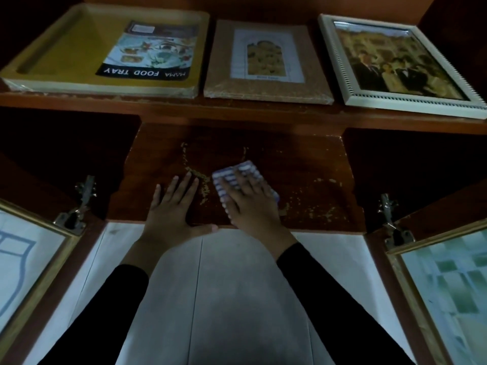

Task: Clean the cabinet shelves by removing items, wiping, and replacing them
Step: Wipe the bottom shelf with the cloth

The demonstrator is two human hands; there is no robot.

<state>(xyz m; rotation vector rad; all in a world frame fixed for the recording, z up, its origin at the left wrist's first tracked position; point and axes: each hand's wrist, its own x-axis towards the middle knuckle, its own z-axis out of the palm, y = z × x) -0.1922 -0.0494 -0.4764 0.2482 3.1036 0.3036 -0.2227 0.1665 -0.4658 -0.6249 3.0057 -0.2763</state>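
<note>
**A:** where's our striped cloth point(226, 177) at?
**B:** on the lower shelf point(303, 164), under our right hand point(247, 204). Fingers are straight, slightly apart, pressing it down. Our left hand point(171, 204) lies flat just beside it, fingers spread.

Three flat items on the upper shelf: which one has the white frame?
The rightmost one, the white-framed photo. The middle item is brown with a paper label, and the left one is a yellow food tray.

Upper shelf point(237, 113): food tray point(66, 48), brown packet point(266, 85), framed photo point(395, 61).
</note>
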